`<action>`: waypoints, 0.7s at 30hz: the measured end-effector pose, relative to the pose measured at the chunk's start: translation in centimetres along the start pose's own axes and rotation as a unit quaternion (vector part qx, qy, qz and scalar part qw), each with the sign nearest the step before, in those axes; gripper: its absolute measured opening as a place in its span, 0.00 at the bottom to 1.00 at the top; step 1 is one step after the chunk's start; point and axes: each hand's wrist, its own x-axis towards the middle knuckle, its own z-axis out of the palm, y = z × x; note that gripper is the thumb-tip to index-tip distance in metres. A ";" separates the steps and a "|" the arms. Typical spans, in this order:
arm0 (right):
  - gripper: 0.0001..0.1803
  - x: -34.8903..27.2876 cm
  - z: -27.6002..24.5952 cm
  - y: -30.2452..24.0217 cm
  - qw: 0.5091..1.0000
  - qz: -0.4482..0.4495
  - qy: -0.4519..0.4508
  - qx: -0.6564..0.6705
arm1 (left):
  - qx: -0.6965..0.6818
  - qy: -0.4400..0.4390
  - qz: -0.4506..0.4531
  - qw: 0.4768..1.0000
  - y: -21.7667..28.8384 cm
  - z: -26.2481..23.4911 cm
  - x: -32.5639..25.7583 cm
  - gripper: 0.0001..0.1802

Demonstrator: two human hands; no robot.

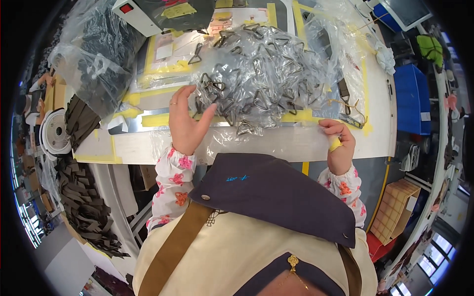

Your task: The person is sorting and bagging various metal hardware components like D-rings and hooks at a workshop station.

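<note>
A heap of dark metal triangular rings (261, 98) lies on crumpled clear plastic (301, 74) across the middle of the worktable. My left hand (190, 123) is at the heap's left edge, its thumb and fingers spread and nothing gripped between them. At the table's front edge, right of the heap, my right hand (339, 148) is closed, with the fingers curled in. Yellow tape wraps one of its digits. What those fingers hold, if anything, is hidden. Beyond it lies a dark strap (343, 90) near a metal buckle (351, 121).
A large clear plastic bag (98, 54) covers the table's left side, above dark straps (81, 118). A white machine (140, 17) stands at the back left. Many more dark strips (86, 202) hang at the lower left beside a white fan (55, 130). A blue bin (412, 98) stands at right.
</note>
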 end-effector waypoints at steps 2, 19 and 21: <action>0.08 -0.1 1.5 -0.2 0.999 0.014 -0.046 -0.002 | 0.048 -0.057 0.022 0.997 -1.2 0.5 0.1 0.37; 0.21 4.7 16.6 0.5 0.946 0.207 -0.208 -0.140 | -0.005 -0.146 -0.028 0.989 -3.6 3.0 5.4 0.21; 0.21 4.5 16.9 0.2 0.950 0.227 -0.197 -0.085 | -0.022 -0.126 0.002 0.992 -4.1 3.6 5.0 0.13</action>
